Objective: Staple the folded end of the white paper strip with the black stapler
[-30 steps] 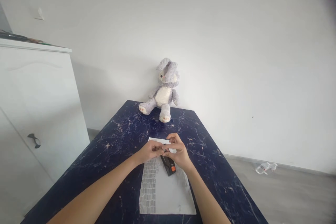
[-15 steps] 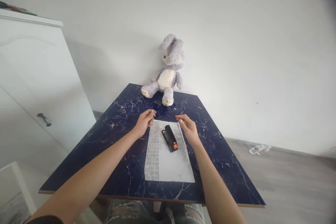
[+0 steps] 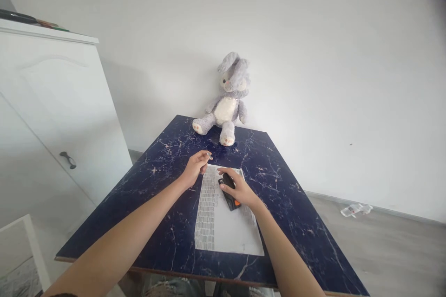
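Note:
A black stapler (image 3: 230,200) with an orange part lies on a white paper sheet (image 3: 228,236) printed with a grey brick-like pattern. My right hand (image 3: 235,185) is over the stapler, its thumb and fingers apart around the upper body. Whether it touches the stapler I cannot tell. By the top left corner of the paper, my left hand (image 3: 197,167) pinches a small silvery piece (image 3: 209,156) between thumb and fingertips. That piece is too small to name exactly.
A grey plush rabbit (image 3: 226,109) sits at the far end of the dark blue marbled table (image 3: 167,222), against the wall. To the left stands a white cabinet (image 3: 66,102) with a dark handle. Clear plastic (image 3: 355,209) lies on the floor at right.
My right hand has moved left from the paper's upper right edge to over the stapler. The left hand still pinches the small silvery piece. The view has shifted slightly.

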`<state>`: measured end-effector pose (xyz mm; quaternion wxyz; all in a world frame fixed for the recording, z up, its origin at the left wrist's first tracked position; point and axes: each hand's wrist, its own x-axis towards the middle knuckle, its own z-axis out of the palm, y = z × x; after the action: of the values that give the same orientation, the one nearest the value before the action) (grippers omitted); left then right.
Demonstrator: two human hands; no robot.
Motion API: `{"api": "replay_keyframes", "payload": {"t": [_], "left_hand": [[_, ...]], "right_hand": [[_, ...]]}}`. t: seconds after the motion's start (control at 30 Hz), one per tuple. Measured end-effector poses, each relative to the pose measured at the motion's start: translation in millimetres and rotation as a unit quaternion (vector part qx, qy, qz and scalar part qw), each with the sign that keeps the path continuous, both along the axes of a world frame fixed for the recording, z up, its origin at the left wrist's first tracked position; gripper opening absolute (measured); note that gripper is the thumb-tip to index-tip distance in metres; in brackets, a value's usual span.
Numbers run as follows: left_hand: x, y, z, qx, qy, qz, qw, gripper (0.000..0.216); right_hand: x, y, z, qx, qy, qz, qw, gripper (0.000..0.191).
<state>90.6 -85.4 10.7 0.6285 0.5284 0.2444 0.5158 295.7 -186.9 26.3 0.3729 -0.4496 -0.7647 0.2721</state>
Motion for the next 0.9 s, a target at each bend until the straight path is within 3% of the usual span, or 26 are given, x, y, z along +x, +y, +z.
{"api": "replay_keyframes", "payload": {"t": [0.2, 0.33, 0.6, 0.77, 0.9], "left_hand": [[-1, 1, -3.8, 0.019, 0.006, -0.01, 1.0, 0.037], [0, 0, -5.0, 0.035, 0.029, -0.016, 0.999, 0.039], [6, -6, -6.6, 0.081, 0.102, -0.053, 0.99, 0.039], [8, -14, -2.9, 0.128, 0.141, -0.065, 0.98, 0.03], [11, -19, -1.1, 0.154, 0.143, -0.082, 0.974, 0.027]], "right_hand": [[6, 8, -6.6, -0.001, 0.141, -0.127, 0.982, 0.042], [7, 10, -6.6, 0.015, 0.165, -0.17, 0.971, 0.041], [1, 4, 1.2, 0.051, 0.1, -0.103, 0.988, 0.034], [0, 0, 9.6, 0.09, 0.052, -0.089, 0.991, 0.034], [-5, -2, 12.8, 0.112, 0.043, -0.082, 0.989, 0.023]]}}
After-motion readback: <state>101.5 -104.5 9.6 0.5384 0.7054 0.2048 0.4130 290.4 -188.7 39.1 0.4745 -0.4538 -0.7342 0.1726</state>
